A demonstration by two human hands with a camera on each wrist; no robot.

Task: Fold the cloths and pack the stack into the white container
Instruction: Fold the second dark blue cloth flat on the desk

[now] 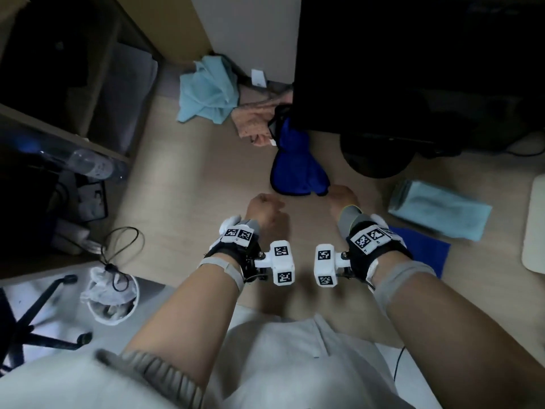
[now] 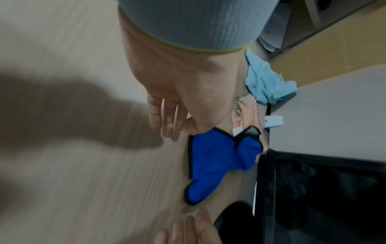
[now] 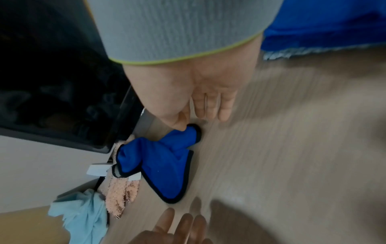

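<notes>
left grip [image 1: 262, 208]: fingers loose and apart, holding nothing; it hangs over the bench [image 1: 188, 184] just left of the near end of the crumpled blue cloth [image 1: 298, 163]; the wrist view is too blurred to show whether the thumb touches the hem
right grip [image 1: 343, 199]: fingers [image 3: 211, 105] straight and apart, at the near right corner of the crumpled blue cloth; the thumb tip meets that corner, and I cannot tell if it presses
pale blue cloth [image 1: 206, 90]: bunched up, behind and left of the crumpled blue cloth, well apart from it
pink cloth [image 1: 253, 122]: rumpled, between the pale blue one and the crumpled blue cloth, touching the far end of the latter
crumpled blue cloth: black-hemmed, unfolded, lying on the bench ahead of both hands
monitor [image 1: 413, 69]: dark, just behind and right of the crumpled blue cloth
folded stack [image 1: 439, 208]: a pale blue cloth lying partly on a folded blue one, right of the crumpled blue cloth
white container [image 1: 535, 228]: farther right, at the frame edge, beside the stack
</notes>
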